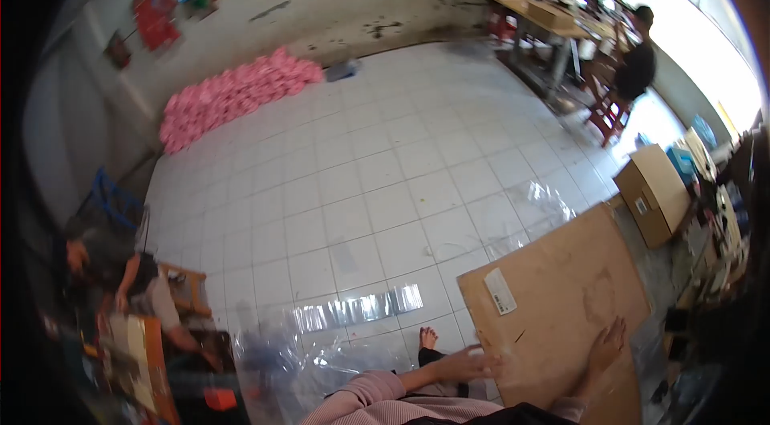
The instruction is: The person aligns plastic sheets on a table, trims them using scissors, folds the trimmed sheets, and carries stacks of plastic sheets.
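A large flat brown cardboard sheet (561, 289) lies in front of me at the lower right, with a white label (499, 291) near its left edge. My right hand (607, 346) rests on the sheet's right part, fingers stretched out and holding nothing. At the sheet's left edge is my left hand (472, 363), somewhat blurred, its fingers extended towards the cardboard. Whether those fingertips touch it is unclear. Clear plastic film (345, 357) lies on the floor left of my foot.
A shiny plastic strip (358, 309) lies on the tiled floor (337, 200). Pink bundles (241, 96) are heaped along the wall. A cardboard box (654, 194) stands at right. One person (120, 273) sits at lower left; others (636, 60) sit by a workbench (553, 20).
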Motion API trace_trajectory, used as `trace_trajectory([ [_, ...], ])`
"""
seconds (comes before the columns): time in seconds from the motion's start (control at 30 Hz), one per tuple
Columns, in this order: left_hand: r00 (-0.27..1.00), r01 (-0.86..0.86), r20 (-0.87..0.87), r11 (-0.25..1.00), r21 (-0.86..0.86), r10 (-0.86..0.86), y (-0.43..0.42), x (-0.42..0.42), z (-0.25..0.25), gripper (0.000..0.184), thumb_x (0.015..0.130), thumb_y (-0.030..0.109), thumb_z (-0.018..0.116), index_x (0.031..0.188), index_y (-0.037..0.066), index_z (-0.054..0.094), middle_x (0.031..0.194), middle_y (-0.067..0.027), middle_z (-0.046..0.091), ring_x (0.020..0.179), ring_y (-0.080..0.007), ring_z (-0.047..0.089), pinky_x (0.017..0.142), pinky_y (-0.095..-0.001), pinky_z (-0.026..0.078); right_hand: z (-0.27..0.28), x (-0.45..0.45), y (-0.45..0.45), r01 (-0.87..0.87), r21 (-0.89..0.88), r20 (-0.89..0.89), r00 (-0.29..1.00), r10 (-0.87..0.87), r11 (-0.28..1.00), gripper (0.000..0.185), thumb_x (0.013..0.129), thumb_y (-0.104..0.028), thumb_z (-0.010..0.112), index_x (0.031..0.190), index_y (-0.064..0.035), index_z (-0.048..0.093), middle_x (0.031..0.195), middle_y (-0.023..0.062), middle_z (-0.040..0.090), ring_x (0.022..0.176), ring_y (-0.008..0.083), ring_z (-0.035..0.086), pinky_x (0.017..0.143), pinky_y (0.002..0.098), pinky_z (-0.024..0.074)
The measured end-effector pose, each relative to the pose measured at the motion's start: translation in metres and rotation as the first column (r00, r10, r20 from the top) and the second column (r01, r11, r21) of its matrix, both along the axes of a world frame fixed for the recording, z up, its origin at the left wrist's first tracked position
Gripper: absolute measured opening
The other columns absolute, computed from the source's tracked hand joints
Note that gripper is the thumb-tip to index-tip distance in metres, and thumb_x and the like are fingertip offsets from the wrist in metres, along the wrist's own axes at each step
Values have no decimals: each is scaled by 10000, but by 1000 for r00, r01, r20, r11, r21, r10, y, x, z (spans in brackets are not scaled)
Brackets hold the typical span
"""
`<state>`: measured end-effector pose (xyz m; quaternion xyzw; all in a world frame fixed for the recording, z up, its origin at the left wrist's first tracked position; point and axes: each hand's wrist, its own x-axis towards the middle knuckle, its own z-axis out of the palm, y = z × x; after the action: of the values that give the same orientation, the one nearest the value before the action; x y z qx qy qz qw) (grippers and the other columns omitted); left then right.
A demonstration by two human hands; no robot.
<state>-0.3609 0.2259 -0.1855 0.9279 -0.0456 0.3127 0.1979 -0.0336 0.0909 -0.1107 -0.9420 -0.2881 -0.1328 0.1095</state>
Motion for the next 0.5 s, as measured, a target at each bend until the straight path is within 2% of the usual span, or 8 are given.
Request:
trace_trajectory([
  [0.07, 999, -41, 25, 999, 5, 41, 32, -9, -17, 497, 816, 149, 456, 1300, 250, 410, 1381, 20, 350, 1256, -147, 338, 1014, -460, 269, -5, -7, 6, 136, -15, -24, 990, -136, 991, 416, 905, -227, 401, 1285, -61, 426, 1328, 151, 412, 1235, 305, 372, 997, 426, 296],
  [0.17, 939, -279, -223, 959, -52, 261, 85, -27, -26, 446, 777, 298, 582, 1208, 215, 502, 1171, -182, 503, 983, -360, 529, 919, -519, 339, -5, -23, 28, 304, -73, -33, 951, -307, 950, 421, 921, -253, 370, 1303, -80, 403, 1342, 132, 400, 1248, 291, 358, 999, 440, 290],
  [0.2, 922, -370, -136, 929, -28, 363, 110, -37, -24, 463, 786, 231, 568, 1235, 167, 473, 1156, -205, 490, 991, -383, 501, 913, -472, 357, -6, -30, 38, 346, -93, -28, 937, -349, 934, 424, 927, -262, 359, 1311, -86, 393, 1348, 125, 395, 1253, 286, 352, 999, 446, 288],
  [0.23, 777, -629, -322, 655, -418, 540, 120, -46, -6, 408, 777, 117, 542, 1185, 114, 516, 1223, -106, 476, 1151, -286, 433, 958, -504, 321, -9, -35, 44, 351, -108, -10, 935, -354, 930, 432, 929, -274, 353, 1319, -91, 381, 1353, 120, 389, 1256, 282, 348, 999, 453, 286],
  [0.27, 666, -712, -247, 499, -494, 704, 148, -55, -30, 486, 752, 79, 556, 1224, 28, 452, 1243, -159, 446, 1152, -344, 417, 972, -479, 313, -13, -38, 50, 356, -121, 10, 934, -358, 926, 440, 931, -286, 348, 1326, -96, 370, 1358, 115, 383, 1259, 278, 345, 998, 461, 283],
  [0.33, 437, -892, -177, 400, -212, 882, 204, -84, -7, 533, 704, 18, 536, 1226, 52, 432, 1281, -189, 385, 1199, -367, 352, 1000, -454, 289, -17, -45, 59, 366, -135, 28, 930, -365, 921, 450, 931, -299, 345, 1336, -101, 356, 1366, 112, 372, 1261, 277, 341, 998, 472, 279],
  [0.43, 161, -983, -84, 152, -100, 983, 290, -161, -49, 458, 689, -44, 509, 1128, 87, 490, 1269, -166, 385, 1185, -362, 353, 962, -455, 318, -18, -53, 77, 400, -137, 19, 916, -401, 906, 459, 927, -301, 354, 1340, -101, 349, 1372, 116, 361, 1263, 283, 336, 999, 479, 275],
  [0.5, -7, -993, -148, -25, -115, 989, 336, -209, -72, 342, 710, -37, 533, 1031, 82, 539, 1226, -169, 403, 1128, -343, 397, 905, -428, 368, -20, -60, 87, 453, -142, 6, 890, -457, 880, 463, 924, -299, 360, 1342, -100, 346, 1375, 116, 356, 1268, 285, 328, 1002, 478, 272],
])
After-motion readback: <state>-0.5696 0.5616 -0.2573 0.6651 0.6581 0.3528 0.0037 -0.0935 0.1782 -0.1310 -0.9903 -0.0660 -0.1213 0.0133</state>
